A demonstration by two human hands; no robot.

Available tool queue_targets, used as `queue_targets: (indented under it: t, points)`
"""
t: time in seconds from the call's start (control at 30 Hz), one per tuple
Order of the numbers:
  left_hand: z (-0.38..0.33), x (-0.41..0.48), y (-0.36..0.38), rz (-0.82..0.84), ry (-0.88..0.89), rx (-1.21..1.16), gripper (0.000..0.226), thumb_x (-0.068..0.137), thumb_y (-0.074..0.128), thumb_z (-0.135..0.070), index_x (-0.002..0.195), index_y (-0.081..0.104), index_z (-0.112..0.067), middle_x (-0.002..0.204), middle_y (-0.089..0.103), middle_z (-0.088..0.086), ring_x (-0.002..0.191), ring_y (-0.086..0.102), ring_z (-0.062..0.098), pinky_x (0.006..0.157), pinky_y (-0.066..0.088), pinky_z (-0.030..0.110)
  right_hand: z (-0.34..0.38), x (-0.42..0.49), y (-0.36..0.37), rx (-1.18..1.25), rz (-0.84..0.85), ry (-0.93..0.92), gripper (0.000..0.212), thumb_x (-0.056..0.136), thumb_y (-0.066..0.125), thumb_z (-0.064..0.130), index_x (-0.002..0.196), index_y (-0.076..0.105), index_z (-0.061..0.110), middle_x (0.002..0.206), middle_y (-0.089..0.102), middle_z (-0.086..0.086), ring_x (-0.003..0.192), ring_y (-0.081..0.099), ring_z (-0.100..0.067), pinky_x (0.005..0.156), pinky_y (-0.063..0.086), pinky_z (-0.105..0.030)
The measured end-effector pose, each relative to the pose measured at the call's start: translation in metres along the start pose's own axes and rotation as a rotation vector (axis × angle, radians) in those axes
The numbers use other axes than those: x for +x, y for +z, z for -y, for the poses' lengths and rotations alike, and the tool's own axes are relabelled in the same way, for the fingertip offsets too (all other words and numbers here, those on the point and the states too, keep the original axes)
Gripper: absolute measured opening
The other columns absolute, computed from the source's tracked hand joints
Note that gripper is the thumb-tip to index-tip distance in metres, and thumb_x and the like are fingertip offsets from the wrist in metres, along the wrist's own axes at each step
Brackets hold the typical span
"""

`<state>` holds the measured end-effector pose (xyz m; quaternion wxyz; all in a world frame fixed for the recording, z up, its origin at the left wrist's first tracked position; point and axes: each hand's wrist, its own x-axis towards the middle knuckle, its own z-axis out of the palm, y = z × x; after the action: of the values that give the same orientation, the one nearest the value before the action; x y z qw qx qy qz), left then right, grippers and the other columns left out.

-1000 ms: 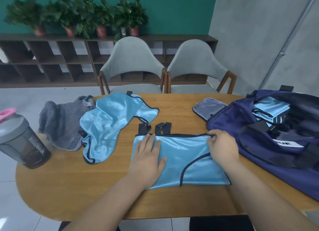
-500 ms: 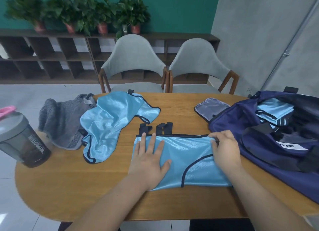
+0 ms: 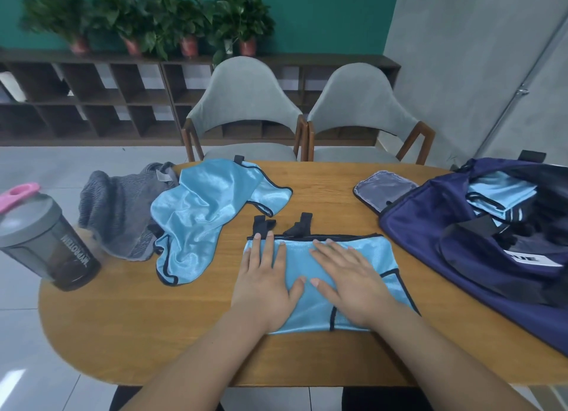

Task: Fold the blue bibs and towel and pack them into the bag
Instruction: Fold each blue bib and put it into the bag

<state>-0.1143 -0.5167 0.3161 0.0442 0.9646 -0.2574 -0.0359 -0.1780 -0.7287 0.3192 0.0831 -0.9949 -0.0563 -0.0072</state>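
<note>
At the near edge of the bench [image 3: 138, 318], around its middle, we have a folded bib [image 3: 368, 252] lying flat. Its black-trimmed top edge is turned to the far side, and two black straps [image 3: 263, 221] poke out beyond it. Our left hand [image 3: 264, 287] lies on the bib's left half and our right hand [image 3: 350, 281] on its middle, thumbs almost meeting. Each grip is fully flat, fingers straight and spread, pressing the cloth down and closed round nothing.

Toward the far left of the bench a second bib [image 3: 199, 220] lies crumpled and unfolded, near the folded one but apart from it. Its left side overlaps a grey towel [image 3: 120, 208], bunched at the far left edge. At the left end a dark shaker bottle [image 3: 46, 241] with a grey lid and pink tab stands upright.

On the right end sits the navy bag [image 3: 430, 226], open at the top, and inside we see light blue packed bibs [image 3: 501, 195], already folded. A grey mesh flap [image 3: 384, 189] lies on the bench against the bag's left side. Two grey chairs [image 3: 246, 97] stand at the far edge.
</note>
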Motion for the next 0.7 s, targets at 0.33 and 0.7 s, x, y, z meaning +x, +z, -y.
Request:
queue_targets:
  t: [0.33,0.7]
  points:
    - [0.010,0.022,-0.006,0.057,0.048,0.035,0.096,0.094,0.004,-0.085,0.167,-0.011,-0.025,0.170,-0.031,0.003,0.153,-0.039,0.028,0.130,-0.009,0.048,-0.053,-0.013,-0.011,-0.062,0.018,0.270,0.068,0.101,0.008,0.075,0.164,-0.001,0.051,0.173,-0.015,0.016,0.160,-0.014,-0.009,0.131,-0.001,-0.041]
    - [0.036,0.025,-0.010,0.030,0.166,0.007,0.088,0.097,0.008,-0.083,0.168,-0.004,-0.033,0.171,-0.028,-0.008,0.154,-0.037,0.019,0.131,-0.006,0.044,-0.048,-0.023,-0.006,-0.003,-0.027,0.308,0.069,0.100,0.007,0.077,0.164,0.003,0.051,0.174,-0.016,0.012,0.159,-0.019,-0.009,0.131,-0.003,-0.041]
